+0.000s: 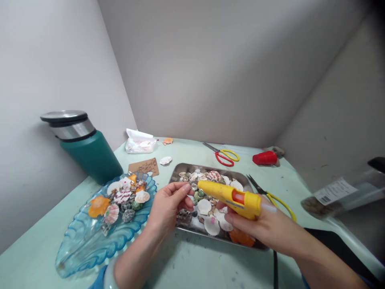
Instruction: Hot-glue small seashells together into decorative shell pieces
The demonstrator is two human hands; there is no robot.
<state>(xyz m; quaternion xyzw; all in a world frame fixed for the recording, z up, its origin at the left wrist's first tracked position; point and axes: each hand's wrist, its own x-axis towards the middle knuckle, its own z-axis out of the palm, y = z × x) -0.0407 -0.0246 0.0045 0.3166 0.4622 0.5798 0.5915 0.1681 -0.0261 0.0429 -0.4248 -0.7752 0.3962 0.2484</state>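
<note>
My right hand (261, 226) grips a yellow glue gun (230, 196), its nozzle pointing left over a metal tray (180, 170) full of seashells. My left hand (168, 206) is pinched on a small shell (192, 187) right at the gun's tip, above the tray's left part. To the left lies a blue shell-shaped glass dish (90, 241) with several shells stuck or laid on its upper part.
A green flask with a steel lid (84, 146) stands at the left wall. Behind the tray are a brown card (144, 166), a tissue pack (140, 142), loose shells, red-and-yellow scissors (224, 155) and a red cap (264, 158). Yellow-handled snips (272, 196) and a clear packet (339, 194) lie at the right.
</note>
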